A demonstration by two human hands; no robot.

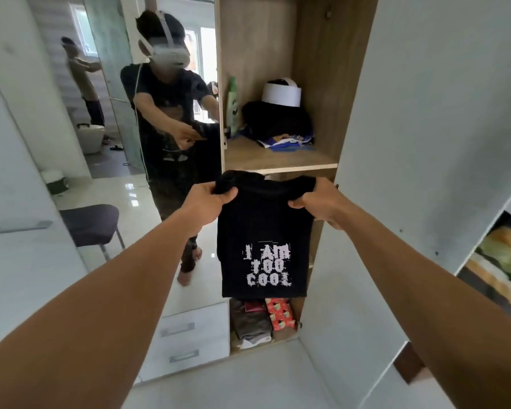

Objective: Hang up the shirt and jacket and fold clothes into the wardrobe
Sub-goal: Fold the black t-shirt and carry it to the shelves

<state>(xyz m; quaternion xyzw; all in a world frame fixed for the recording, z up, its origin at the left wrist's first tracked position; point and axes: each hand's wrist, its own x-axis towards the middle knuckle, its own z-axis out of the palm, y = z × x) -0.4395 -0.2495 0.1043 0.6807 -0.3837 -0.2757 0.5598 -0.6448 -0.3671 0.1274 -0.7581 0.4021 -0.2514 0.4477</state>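
Head view: hands (263, 202) hold black T-shirt (263, 249) hanging lengthwise, collar up.

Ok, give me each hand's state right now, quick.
Left hand: closed, gripping the top left corner of the black T-shirt.
Right hand: closed, gripping the T-shirt's top right corner.

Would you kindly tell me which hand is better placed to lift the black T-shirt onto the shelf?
Likely the right hand: it grips the T-shirt directly under the shelf, while the left hand grips it at the compartment's left edge.
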